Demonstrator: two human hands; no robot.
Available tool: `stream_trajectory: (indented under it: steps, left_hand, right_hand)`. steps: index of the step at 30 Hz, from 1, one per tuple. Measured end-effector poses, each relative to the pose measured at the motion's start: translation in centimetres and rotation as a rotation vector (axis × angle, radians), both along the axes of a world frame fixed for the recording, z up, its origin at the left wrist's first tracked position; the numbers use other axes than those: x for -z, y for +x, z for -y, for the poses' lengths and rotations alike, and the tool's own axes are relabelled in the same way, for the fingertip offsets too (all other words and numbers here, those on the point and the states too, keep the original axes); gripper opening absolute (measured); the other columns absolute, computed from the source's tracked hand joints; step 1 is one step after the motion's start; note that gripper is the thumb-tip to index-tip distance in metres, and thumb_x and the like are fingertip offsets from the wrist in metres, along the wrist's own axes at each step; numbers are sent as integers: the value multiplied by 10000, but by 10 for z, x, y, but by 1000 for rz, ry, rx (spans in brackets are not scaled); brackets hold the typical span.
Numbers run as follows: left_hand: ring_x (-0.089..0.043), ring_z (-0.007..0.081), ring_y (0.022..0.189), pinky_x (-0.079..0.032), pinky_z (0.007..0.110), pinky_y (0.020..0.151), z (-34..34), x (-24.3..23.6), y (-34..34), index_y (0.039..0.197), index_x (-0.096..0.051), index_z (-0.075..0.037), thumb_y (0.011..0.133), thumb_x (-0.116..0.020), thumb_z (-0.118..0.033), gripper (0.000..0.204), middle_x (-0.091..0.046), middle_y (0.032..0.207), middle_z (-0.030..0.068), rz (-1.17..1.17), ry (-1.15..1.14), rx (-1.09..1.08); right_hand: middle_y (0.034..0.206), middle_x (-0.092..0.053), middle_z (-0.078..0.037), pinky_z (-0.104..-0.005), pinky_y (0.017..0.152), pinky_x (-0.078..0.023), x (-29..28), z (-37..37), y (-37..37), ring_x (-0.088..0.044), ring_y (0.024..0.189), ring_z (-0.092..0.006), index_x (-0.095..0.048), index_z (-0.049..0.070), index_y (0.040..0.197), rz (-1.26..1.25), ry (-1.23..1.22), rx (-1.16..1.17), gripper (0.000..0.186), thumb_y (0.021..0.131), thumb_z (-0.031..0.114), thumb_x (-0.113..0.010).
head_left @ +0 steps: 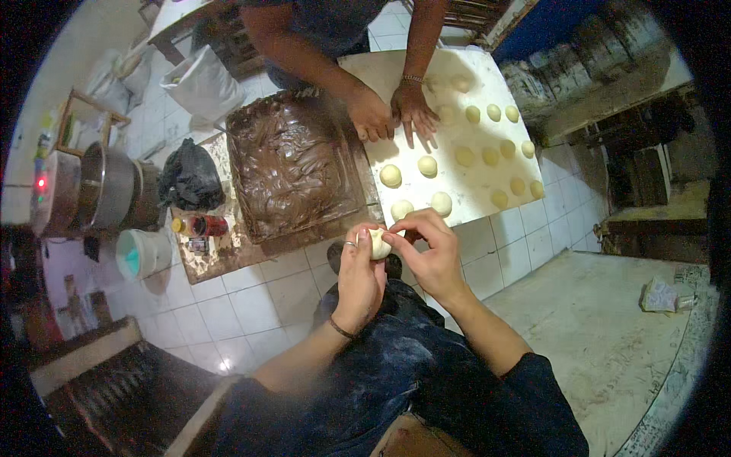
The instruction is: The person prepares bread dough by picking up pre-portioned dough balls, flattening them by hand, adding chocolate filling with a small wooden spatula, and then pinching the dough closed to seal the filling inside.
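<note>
In front of my body, just off the near edge of the pale board (474, 207), a cream-coloured dough ball (378, 245) rests in the curled fingers of my left hand (358, 283). My right hand (432, 257) pinches the ball's upper right side between thumb and fingers. Whether anything is inside the dough is hidden. Closest to my hands on the board are a round dough ball (441, 202) and another (401, 210). Beyond them sit two more balls, and several smaller, yellower ones (489, 157) stand in rows on the right.
Left of the board lies a large tray of glossy brown paste (285, 164). Across from me, a co-worker's hands (392, 118) are over the board. A black plastic bag (190, 175), small jars (207, 225) and a white bucket (145, 254) stand left. A worn surface (586, 320) extends right.
</note>
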State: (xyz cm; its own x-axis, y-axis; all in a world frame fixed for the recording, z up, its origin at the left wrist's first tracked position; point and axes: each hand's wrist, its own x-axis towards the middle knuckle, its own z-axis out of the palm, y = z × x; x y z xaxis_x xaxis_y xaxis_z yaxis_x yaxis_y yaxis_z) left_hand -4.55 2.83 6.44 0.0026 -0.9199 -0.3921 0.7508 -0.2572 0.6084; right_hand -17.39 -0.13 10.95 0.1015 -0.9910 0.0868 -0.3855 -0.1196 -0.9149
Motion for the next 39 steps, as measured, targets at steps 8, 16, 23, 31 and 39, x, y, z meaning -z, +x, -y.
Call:
stream_trajectory:
  steps: [8, 16, 23, 31, 39]
  left_hand:
    - [-444, 180, 1331, -391, 314, 1076, -7, 10, 13, 1562, -319, -71, 1085, -433, -354, 566, -439, 1501, 52, -23, 136, 363]
    - [-537, 224, 1293, -434, 338, 1061, 6, 38, 33, 1451, -473, -35, 1059, -477, -362, 511, -498, 1475, 97, 321, 147, 554]
    - [-627, 226, 1148, -481, 342, 960, -37, 67, 40, 1287, -586, -39, 1051, -491, -386, 430, -620, 1322, 104, 448, 265, 322]
    - [-627, 249, 1126, -490, 357, 942, -75, 85, 1, 1278, -576, -43, 1040, -516, -389, 425, -628, 1304, 126, 471, 377, 205]
    - [-640, 253, 1111, -500, 349, 937, -65, 79, -46, 1279, -581, -32, 1041, -521, -373, 420, -630, 1303, 134, 472, 334, 143]
  right_hand:
    - [1160, -580, -165, -372, 917, -484, 40, -20, -9, -585, 1097, -309, -646, -16, 1188, -136, 169, -76, 372, 911, 223, -715]
    - [969, -720, -108, -331, 762, -545, 157, 34, -171, -676, 884, -188, -673, 6, 1177, 60, 385, 416, 358, 906, 230, -742]
    - [1251, -593, -243, -428, 954, -482, 213, 89, -235, -595, 1135, -339, -693, 14, 1169, -490, 119, 298, 367, 911, 274, -689]
    - [1606, -270, -210, -543, 1202, -216, 220, 87, -197, -258, 1490, -345, -332, -4, 1519, -927, -55, 109, 614, 1040, 362, -450]
    - [1408, -535, -118, -568, 1155, -249, 197, 85, -237, -399, 1393, -346, -512, 84, 1400, -414, -101, 137, 449, 965, 185, -561]
